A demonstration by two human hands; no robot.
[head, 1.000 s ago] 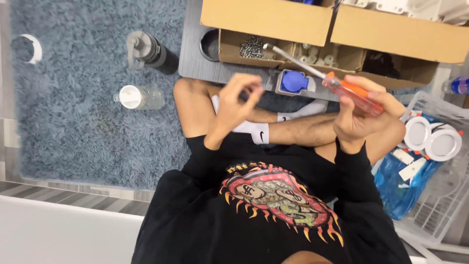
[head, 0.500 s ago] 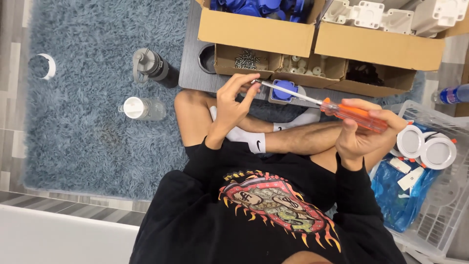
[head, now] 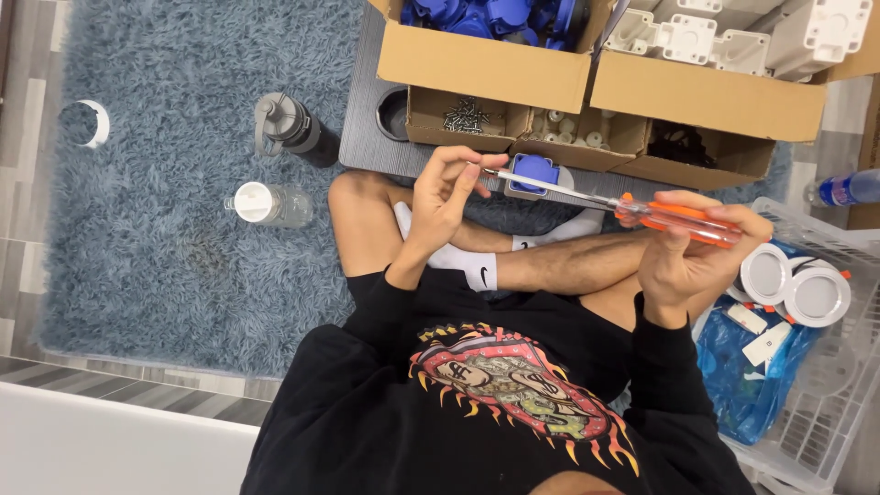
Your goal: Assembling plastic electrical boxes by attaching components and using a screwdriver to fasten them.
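Head view looks down on a person seated cross-legged on a shaggy blue rug [head: 165, 137], whose wide bare pile lies open out past the left hand [head: 446, 197], broken only by a dark bottle [head: 289, 124] and a clear bottle with a white cap [head: 266, 203] lying on it. Ahead of both hands a low grey table [head: 367, 137] carries cardboard boxes [head: 486, 64] of blue and white parts, their near edges close beyond the fingertips, so room is tight forward. Just outside the right hand [head: 687, 261] stands a white wire basket [head: 825, 403] with round white fittings and a blue bag. Left forearm rises from the lap, wrist bent, and the fingers are drawn together in a pinch at the metal tip of the screwdriver [head: 623, 209]; whether a small part sits between them cannot be told. Right arm comes up from the elbow, and its hand is curled closed around the orange handle, thumb on top. The screwdriver spans level between the two hands, above the legs, its shaft passing just over a small blue and white socket part [head: 534, 174] lying at the table edge.
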